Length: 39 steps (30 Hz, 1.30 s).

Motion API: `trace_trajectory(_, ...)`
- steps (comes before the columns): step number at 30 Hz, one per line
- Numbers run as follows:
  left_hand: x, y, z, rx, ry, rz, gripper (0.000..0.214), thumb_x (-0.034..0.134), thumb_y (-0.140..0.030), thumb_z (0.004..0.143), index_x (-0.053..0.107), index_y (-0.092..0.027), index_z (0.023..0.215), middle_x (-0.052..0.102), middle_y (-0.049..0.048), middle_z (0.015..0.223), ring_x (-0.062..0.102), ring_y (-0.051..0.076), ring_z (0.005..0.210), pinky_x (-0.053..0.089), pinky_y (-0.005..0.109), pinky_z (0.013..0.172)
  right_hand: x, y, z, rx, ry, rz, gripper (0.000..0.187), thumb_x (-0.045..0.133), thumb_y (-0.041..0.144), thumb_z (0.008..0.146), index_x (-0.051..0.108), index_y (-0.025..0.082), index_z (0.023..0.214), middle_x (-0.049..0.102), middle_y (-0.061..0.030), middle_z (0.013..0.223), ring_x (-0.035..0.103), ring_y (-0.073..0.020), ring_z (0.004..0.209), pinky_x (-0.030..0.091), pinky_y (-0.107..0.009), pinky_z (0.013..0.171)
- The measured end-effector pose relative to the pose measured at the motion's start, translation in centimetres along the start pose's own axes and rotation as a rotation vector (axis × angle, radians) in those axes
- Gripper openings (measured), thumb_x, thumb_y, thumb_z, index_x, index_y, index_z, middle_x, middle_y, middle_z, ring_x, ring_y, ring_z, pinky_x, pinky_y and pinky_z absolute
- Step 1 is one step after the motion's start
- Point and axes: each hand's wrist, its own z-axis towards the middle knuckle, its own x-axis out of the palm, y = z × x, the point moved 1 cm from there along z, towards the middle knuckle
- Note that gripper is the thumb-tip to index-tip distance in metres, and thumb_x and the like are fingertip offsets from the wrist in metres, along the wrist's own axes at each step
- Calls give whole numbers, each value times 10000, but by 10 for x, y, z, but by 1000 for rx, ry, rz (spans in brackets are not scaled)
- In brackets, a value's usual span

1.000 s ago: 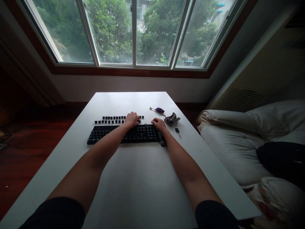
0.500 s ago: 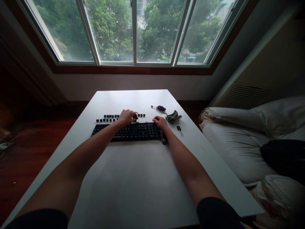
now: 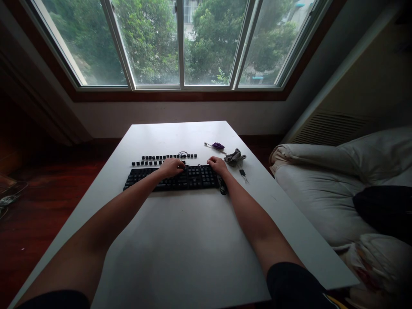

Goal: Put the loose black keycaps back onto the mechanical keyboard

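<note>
A black keyboard (image 3: pixel 196 177) lies across the white table. My left hand (image 3: pixel 172 167) is over its back edge, right of the middle, thumb and fingers pinched together. Whatever they hold is too small and too hidden to make out. At the keyboard's back right corner, my right hand (image 3: pixel 218 165) has its fingers closed on the edge. Behind the keyboard stand two rows of loose black keycaps (image 3: pixel 154 157), and my left hand hides part of the nearer row. A thin wire loop (image 3: pixel 183 153) lies at the far row. A dark coiled cable (image 3: pixel 222 187) sits beside my right wrist.
Right of the keyboard lie a crumpled grey cloth (image 3: pixel 234 158), a black binder clip (image 3: pixel 243 174) and a purple item (image 3: pixel 218 146) with a thin stick beside it. The white table (image 3: pixel 180 240) reaches toward me. A pale sofa (image 3: pixel 305 193) flanks its right side; a window is ahead.
My left hand has come down and nearer, from the keycap rows onto the keyboard's back edge, uncovering the wire loop and more keycaps. My right hand stays at the corner.
</note>
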Motion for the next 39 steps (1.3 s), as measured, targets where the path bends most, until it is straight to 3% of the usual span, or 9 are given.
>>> trace_trajectory(13, -2, 1, -2, 4, 35, 28, 239, 641, -348, 880, 786, -340, 1070, 774, -14, 1100, 672, 246, 1080, 440, 349, 916, 0, -2, 1, 4, 1, 1, 207, 607, 387, 834, 727, 218, 830, 716, -1, 803, 612, -170, 762, 409, -265, 683)
trace_trajectory(25, -11, -12, -3, 105, 16, 176, 200, 639, -276, 825, 776, -299, 969, 763, 27, 1034, 637, 262, 1073, 390, 402, 940, 0, -1, 1, 13, 4, -14, 209, 603, 385, 833, 731, 220, 838, 715, -4, 800, 621, -177, 780, 430, -263, 704)
trace_trajectory(35, -8, -3, 7, -130, 116, 39, 247, 660, -368, 820, 791, -325, 1025, 778, -11, 1056, 692, 232, 992, 481, 314, 837, -1, 2, -1, 20, 10, -7, 210, 599, 383, 837, 731, 220, 846, 718, -5, 820, 621, -178, 789, 437, -266, 719)
trace_trajectory(39, -7, -4, 8, -152, 153, 28, 249, 656, -358, 830, 790, -331, 1038, 779, -10, 1070, 688, 231, 1007, 477, 318, 863, -2, 3, -1, 17, 9, -4, 211, 600, 384, 833, 732, 220, 841, 719, -7, 830, 616, -177, 793, 438, -264, 725)
